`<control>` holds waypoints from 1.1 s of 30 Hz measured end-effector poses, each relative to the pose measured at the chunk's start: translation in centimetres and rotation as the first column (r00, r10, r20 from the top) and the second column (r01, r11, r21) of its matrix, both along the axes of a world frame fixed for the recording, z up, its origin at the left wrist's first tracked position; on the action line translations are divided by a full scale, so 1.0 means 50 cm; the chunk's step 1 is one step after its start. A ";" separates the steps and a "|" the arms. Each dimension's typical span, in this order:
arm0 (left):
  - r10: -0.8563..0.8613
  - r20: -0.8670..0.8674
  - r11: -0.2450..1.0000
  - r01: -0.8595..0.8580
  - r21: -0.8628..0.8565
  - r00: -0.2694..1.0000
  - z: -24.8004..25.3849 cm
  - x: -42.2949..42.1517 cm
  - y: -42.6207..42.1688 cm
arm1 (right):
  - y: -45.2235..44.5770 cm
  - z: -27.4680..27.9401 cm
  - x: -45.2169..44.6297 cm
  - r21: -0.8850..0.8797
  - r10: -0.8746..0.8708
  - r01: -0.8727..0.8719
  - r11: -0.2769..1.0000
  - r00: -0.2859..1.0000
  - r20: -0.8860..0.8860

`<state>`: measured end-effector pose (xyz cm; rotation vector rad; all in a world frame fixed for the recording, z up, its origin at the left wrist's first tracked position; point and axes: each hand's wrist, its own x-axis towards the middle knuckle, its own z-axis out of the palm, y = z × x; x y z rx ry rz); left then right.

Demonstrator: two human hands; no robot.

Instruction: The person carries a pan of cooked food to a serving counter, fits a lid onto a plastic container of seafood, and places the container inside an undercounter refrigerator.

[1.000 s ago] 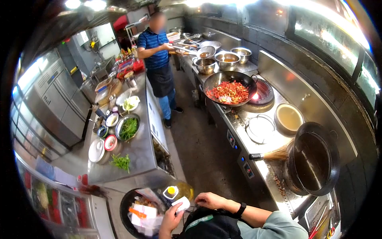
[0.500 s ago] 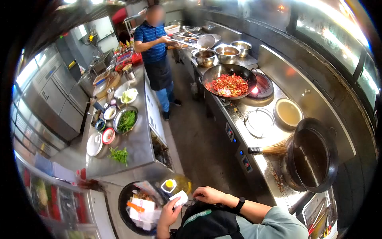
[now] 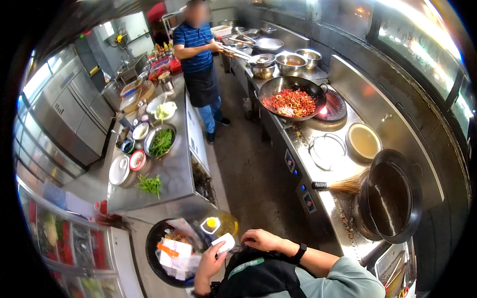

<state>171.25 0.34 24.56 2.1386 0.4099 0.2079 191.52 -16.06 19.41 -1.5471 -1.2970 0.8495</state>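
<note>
My left hand point(image 3: 210, 262) is closed on a small white block-like object point(image 3: 226, 242) just in front of my dark apron point(image 3: 263, 278). What kind of object it is does not show clearly. Beside it, my right hand point(image 3: 262, 240) is held at the top of the apron with its fingers curled inward; whatever is between them, if anything, is hidden. A large jug of yellow oil with a yellow cap point(image 3: 212, 222) stands just beyond the white object. To the left of my hands is a black bin point(image 3: 154, 256) filled with packaging and scraps.
A co-worker point(image 3: 198, 64) stands across the aisle holding a long-handled strainer point(image 3: 261, 60). On the right-hand stove are a wok of red chillies point(image 3: 292, 102), a bamboo brush point(image 3: 348, 185) and a big dark wok point(image 3: 390, 198). Greens point(image 3: 161, 142) lie on the left counter point(image 3: 174, 181).
The co-worker's strainer has come down over a metal bowl. The view has shifted slightly. My hands keep nearly the same pose, the left still around the white object.
</note>
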 end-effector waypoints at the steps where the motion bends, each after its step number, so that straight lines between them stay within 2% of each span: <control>1: 0.000 -0.001 1.000 0.000 -0.001 1.000 0.000 0.000 0.000 | 0.000 0.003 0.000 -0.001 0.000 0.000 1.000 1.000 -0.001; 19: 0.029 -0.013 1.000 -0.029 -0.009 1.000 -0.005 -0.007 -0.008 | -0.002 0.002 -0.001 -0.018 0.029 -0.029 0.999 1.000 -0.003; 22: 0.016 -0.047 0.998 -0.018 -0.055 0.999 -0.011 -0.011 -0.006 | -0.004 -0.006 -0.004 0.007 -0.002 0.002 1.000 0.999 0.036; 24: 0.001 -0.002 1.000 -0.001 -0.010 1.000 -0.010 -0.012 -0.004 | -0.001 -0.020 -0.007 -0.021 -0.004 0.004 1.000 1.000 0.023; 26: 0.009 -0.066 0.998 -0.013 -0.067 0.998 0.002 -0.011 -0.003 | 0.001 -0.006 -0.008 -0.076 -0.020 0.019 0.997 1.000 -0.017; 28: 0.015 -0.055 1.000 -0.017 -0.024 0.998 -0.002 -0.014 0.001 | 0.004 0.006 -0.011 -0.089 -0.020 0.016 0.996 0.999 -0.039; 33: -0.004 -0.038 0.998 0.001 -0.065 0.999 0.000 -0.014 0.004 | 0.012 0.018 -0.011 -0.139 -0.012 0.005 0.990 0.999 -0.050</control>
